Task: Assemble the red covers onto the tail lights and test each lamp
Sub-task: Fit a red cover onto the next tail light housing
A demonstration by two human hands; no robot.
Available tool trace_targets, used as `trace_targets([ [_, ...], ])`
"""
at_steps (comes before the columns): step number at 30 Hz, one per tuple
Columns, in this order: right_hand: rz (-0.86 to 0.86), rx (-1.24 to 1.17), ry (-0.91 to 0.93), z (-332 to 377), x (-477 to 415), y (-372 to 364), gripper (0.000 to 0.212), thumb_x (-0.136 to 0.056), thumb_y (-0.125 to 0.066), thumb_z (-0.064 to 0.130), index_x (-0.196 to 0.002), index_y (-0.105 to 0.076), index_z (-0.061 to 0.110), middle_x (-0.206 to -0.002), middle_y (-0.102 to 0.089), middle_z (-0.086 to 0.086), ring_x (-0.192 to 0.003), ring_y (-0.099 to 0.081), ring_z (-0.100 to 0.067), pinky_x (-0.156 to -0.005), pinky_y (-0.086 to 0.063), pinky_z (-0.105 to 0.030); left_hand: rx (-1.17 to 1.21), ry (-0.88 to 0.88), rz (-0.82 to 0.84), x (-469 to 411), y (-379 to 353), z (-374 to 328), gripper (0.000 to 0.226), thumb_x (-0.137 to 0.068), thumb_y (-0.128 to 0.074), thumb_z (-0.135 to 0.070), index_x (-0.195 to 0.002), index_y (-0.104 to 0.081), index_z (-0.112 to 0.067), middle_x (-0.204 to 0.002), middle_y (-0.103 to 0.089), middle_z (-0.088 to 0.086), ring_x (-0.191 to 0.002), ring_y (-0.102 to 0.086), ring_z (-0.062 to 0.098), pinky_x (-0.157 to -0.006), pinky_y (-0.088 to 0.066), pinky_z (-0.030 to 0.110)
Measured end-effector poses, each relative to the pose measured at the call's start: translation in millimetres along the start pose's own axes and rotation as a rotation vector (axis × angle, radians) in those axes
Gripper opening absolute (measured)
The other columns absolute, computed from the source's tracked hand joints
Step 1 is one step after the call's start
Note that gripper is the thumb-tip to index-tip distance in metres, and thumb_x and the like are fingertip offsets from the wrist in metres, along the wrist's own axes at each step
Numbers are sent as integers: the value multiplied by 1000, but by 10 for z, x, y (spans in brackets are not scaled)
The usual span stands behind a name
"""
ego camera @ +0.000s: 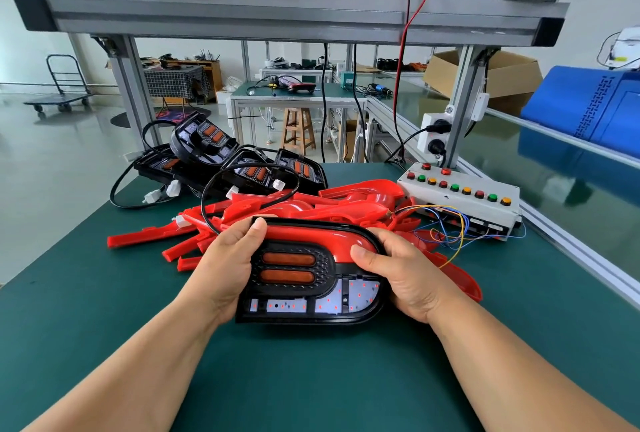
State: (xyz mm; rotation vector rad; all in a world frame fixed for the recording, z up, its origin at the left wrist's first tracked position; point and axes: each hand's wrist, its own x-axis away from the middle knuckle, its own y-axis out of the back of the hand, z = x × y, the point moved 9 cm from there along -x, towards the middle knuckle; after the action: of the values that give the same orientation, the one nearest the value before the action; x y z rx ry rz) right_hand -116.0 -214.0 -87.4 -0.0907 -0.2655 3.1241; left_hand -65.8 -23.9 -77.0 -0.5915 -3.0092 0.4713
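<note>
Green bench mat [311, 383]: one tail light [325, 270] in assembly.
The left hand [227, 267] and right hand [407, 277] clasp it, thumbs on its red cover [311, 235]; piled covers [349, 199], bare lamps [249, 170] and testing likely remain.

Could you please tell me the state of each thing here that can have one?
tail light: held in both hands, red cover along top edge, LED boards bare.
left hand: grips its left end.
right hand: grips its right end.
red covers: loose, piled behind.
other tail lights: heaped, without covers.
</note>
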Motion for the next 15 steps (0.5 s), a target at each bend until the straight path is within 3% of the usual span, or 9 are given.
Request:
trace_targets([
  [5, -15, -22, -5, 14, 3, 0, 50, -69, -73, 19, -117, -63, 7, -110, -72, -14, -99, -69, -26, -93, -53, -38, 14, -12, -6, -4, -8, -10, 34, -103, -40, -27, -112, -65, -5, -104, -68, 31, -91, -68, 47, -70, -56, 55],
  [11, 1, -55, -24, 2, -2, -17, 47, -72, -78, 21, -114, -65, 4, -109, -72, -18, -99, -69, -30, -91, -55, -40, 37, 64, 0, -12, 40, 58, 43, -101, -42, -38, -112, -68, -6, -107, -68, 29, -97, -67, 46, -74, -57, 55],
  [15, -28, -84, -35, -34, -18, 7, 33, -77, -72, 25, -106, -70, 8, -107, -73, -18, -98, -69, -31, -89, -55, -41, 18, 38, -24, -24, 70, 55, 39, -103, -39, -32, -112, -66, -6, -107, -68, 30, -95, -67, 47, -75, -56, 58],
])
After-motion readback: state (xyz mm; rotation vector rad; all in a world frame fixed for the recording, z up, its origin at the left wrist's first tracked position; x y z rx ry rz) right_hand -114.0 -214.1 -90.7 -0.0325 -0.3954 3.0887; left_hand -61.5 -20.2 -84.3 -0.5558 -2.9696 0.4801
